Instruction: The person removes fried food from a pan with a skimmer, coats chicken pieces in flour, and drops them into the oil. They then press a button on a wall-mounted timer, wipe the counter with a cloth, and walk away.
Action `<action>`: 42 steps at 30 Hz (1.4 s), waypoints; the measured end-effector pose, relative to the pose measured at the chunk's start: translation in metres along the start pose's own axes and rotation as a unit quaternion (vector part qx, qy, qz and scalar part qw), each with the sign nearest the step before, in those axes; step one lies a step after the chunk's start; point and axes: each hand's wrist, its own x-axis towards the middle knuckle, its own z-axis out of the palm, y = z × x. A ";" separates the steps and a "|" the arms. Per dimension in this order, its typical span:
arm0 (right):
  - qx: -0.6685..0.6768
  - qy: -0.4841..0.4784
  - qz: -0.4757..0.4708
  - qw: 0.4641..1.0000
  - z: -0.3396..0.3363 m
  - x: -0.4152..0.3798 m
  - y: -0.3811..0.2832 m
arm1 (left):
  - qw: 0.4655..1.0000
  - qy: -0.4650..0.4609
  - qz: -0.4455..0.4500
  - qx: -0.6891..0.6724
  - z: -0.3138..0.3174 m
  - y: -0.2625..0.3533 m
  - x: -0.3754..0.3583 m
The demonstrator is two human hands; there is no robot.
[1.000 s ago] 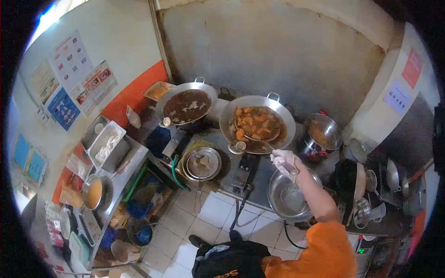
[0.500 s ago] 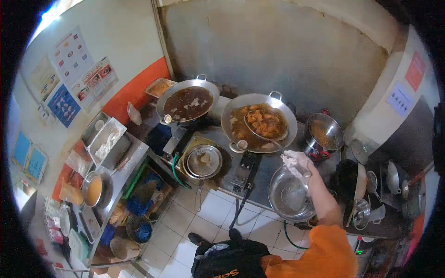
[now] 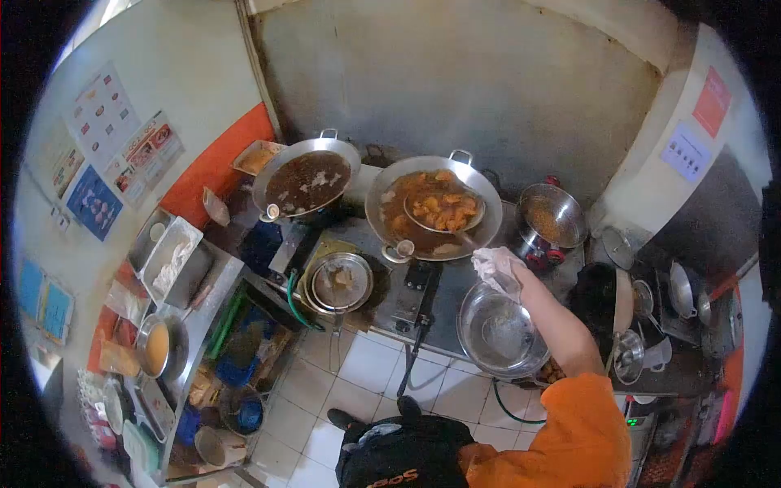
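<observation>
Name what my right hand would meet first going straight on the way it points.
Probably the near-right rim of the wok with browned pieces, though the right hand might pass above it; depth is unclear.

Grips a long-handled strainer with the white-gloved right hand, holding fried pieces in the brown oil of a two-handled wok, near a second wok and a steel basin.

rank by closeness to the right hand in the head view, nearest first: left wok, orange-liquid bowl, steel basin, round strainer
From the right hand:
1. Steel basin, just below in view
2. Round strainer, to its left
3. Left wok, farther left, toward back wall
4. Orange-liquid bowl, far left side
</observation>
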 end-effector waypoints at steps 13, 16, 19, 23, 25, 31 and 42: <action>-0.083 -0.036 0.055 0.994 -0.076 -0.009 -0.012 | 1.000 0.003 0.000 0.000 0.004 -0.002 -0.006; -0.091 -0.016 0.025 0.995 -0.071 -0.021 -0.016 | 1.000 0.002 -0.001 -0.003 0.001 -0.002 -0.005; -0.148 0.033 0.015 0.988 -0.061 -0.021 -0.017 | 1.000 0.002 -0.001 -0.003 0.000 0.001 -0.003; -0.173 0.079 0.027 0.981 -0.028 -0.033 -0.031 | 1.000 -0.002 -0.002 0.000 -0.004 0.005 -0.002; -0.144 0.058 0.022 0.988 -0.020 -0.025 -0.025 | 1.000 -0.007 -0.006 0.001 -0.004 0.006 0.000; -0.212 0.040 0.025 0.976 0.006 0.044 -0.016 | 1.000 -0.012 -0.013 0.001 -0.007 0.007 0.003; 0.026 -0.046 0.040 0.998 0.045 0.053 0.017 | 1.000 -0.012 -0.019 0.011 -0.002 0.008 0.003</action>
